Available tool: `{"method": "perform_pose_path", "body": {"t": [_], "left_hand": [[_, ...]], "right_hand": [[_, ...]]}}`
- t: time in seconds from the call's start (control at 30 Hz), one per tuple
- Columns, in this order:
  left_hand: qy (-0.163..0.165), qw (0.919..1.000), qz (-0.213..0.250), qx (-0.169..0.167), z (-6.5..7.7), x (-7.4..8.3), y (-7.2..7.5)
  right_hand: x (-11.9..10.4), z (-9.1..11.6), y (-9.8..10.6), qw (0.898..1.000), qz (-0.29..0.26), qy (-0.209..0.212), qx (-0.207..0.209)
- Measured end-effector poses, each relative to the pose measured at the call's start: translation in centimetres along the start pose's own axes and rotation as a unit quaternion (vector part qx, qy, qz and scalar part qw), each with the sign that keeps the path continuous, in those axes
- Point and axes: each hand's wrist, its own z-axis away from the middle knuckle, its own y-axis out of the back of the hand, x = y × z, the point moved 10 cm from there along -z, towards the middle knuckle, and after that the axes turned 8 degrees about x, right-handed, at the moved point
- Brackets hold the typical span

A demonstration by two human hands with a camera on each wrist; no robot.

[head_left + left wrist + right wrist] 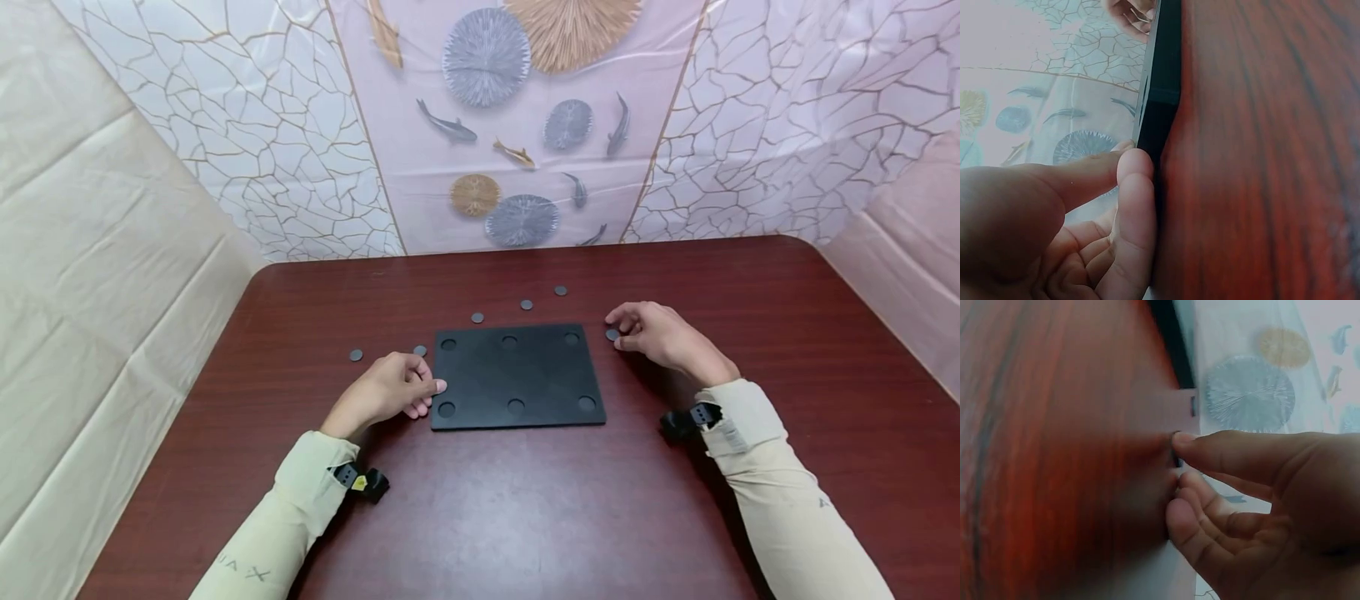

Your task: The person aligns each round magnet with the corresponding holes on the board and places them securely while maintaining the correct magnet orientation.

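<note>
My left hand (395, 385) is at the left edge of a flat black board (517, 375), its thumb over the top and its fingers curled against the side. Close up in the left wrist view, the thumb and a finger (1135, 206) pinch that edge. Round recesses line the board's front and back. Right of the board, my right hand (660, 335) curls thumb and fingers around a small grey disc (612, 335) on the table. The thumb touches the disc's edge in the right wrist view, with the other fingertips (1182, 515) close to its opposite side.
More grey discs lie behind the board, one (477, 317) near its back edge and another (561, 291) farther back. To the left are a disc (356, 355) and one (420, 351) beside the left hand. A patterned cloth (517, 167) hangs behind the dark red table (487, 517).
</note>
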Motion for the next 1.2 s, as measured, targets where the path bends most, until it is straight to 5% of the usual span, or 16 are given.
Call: {"method": "perform_pose_path", "body": {"t": [0.53,1.2], "left_hand": [[0.007,0.9999,0.007,0.005,0.3,0.0,0.0],[0.002,0.9999,0.01,0.003,0.4,0.1,0.0]], "right_hand": [[0.4,-0.2,0.1,0.999,0.027,-0.002,0.026],[-0.9,-0.1,0.2,0.996,0.061,0.066,0.022]]}}
